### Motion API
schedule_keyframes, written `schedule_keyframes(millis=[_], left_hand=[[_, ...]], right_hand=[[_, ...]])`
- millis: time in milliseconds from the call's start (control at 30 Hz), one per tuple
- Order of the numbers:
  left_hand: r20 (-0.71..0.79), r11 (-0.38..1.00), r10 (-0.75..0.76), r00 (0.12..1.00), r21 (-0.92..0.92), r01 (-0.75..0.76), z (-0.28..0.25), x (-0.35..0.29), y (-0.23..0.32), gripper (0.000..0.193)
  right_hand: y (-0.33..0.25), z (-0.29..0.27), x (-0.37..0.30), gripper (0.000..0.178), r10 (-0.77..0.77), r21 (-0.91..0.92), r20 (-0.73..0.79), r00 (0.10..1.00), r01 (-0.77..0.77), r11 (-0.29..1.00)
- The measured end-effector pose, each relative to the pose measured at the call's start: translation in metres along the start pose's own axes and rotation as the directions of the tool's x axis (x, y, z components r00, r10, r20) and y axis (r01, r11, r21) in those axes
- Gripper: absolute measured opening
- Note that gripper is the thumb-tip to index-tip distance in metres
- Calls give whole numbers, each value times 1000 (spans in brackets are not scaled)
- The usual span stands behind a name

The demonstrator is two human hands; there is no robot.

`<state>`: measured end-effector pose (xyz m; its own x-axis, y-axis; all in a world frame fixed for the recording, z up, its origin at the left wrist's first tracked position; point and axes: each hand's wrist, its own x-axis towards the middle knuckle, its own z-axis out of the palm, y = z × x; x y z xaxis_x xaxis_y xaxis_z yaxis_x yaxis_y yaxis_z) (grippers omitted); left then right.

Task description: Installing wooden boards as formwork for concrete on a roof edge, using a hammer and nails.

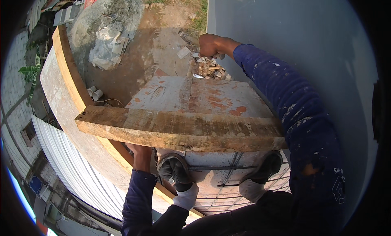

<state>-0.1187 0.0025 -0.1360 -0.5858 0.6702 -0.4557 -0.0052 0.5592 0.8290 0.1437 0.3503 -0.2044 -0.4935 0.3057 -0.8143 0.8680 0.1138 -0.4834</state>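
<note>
A thick wooden beam (183, 130) lies crosswise in front of me. My left hand (139, 149) is at its near left underside, beside a second timber; the beam hides the fingers. My right hand (211, 46) is stretched far forward past the beam, closed in a fist near the grey wall. A small greyish rounded end shows under that fist; I cannot make out the thing it belongs to. Beyond the beam lies a board (163, 93) with reddish-brown smears. My shoes, the left one (174, 166) and the right one (266, 166), stand just on the near side of the beam.
Dark steel bars (232, 167) form a grid around my feet. A long timber edge (73, 73) curves along a panel at left. The grey wall (301, 28) rises close on the right. Far below lie rubble (209, 68), plastic sheeting (108, 48) and white buckets (97, 94).
</note>
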Motion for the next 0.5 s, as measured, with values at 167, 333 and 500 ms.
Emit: schedule_keyframes(millis=[167,333,500], left_hand=[[248,891,-289,925,-284,354,-11,156,5,32],[613,937,-201,764,-107,333,105,213,36,20],[835,892,-444,324,377,249,150,227,29,18]], right_hand=[[6,10,9,35,-78,-83,-49,996,73,994],[10,7,10,36,-49,-137,-8,999,47,989],[9,12,8,35,-66,-110,-9,998,65,992]])
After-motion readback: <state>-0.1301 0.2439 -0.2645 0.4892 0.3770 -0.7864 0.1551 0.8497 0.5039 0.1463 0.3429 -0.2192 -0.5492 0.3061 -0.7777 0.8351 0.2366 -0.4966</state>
